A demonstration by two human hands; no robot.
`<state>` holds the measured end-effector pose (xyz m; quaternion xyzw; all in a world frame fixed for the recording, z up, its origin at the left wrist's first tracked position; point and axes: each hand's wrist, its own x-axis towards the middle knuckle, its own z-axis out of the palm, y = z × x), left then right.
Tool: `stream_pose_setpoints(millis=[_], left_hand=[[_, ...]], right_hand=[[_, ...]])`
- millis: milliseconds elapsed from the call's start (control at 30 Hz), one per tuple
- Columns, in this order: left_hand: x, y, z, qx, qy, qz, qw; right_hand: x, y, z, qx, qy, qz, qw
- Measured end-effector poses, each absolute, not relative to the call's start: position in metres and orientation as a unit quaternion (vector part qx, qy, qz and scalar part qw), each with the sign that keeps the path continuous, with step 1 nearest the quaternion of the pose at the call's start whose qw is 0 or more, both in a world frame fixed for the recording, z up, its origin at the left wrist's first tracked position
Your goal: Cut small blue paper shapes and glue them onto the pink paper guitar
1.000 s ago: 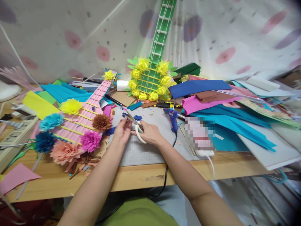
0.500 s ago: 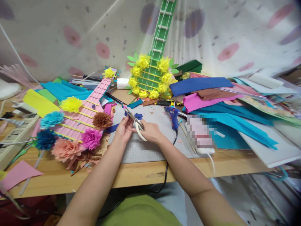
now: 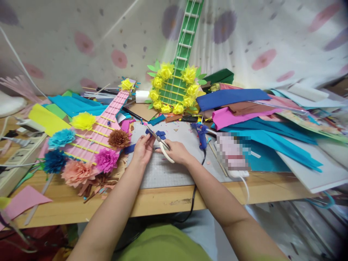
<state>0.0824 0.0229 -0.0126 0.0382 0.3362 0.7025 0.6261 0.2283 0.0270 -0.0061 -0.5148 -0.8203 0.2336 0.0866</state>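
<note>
White-handled scissors point(image 3: 166, 153) are gripped in my right hand point(image 3: 176, 151) over the grey cutting mat point(image 3: 168, 175). Their blades point up and to the left, past the fingertips of my left hand point(image 3: 143, 149). Those fingers are closed on a small piece of dark blue paper point(image 3: 148, 132), partly hidden by the fingers and blades. Another folded bit of dark blue paper point(image 3: 161, 135) lies just beyond the scissors. A dark blue strip point(image 3: 130, 148) rests to the left of my left hand.
A pink paper guitar point(image 3: 89, 139) with paper flowers lies on the left. Upright at the back stands a green guitar point(image 3: 174, 88) ringed with yellow flowers. A blue glue gun point(image 3: 201, 136) and a pixelated phone-like object point(image 3: 233, 152) are on the right, near stacked coloured paper point(image 3: 272, 136).
The scissors and my right hand have shifted slightly right and toward me. My left hand still holds the dark blue paper, almost in the same place.
</note>
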Motion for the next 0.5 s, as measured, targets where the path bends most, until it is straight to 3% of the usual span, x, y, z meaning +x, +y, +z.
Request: stream_pose_setpoints(millis=[500], left_hand=[[0.079,0.021,-0.009,0.112,0.386,0.692,0.600]], right_hand=[[0.246,0.036,-0.008,-0.434,-0.784,0.416,0.154]])
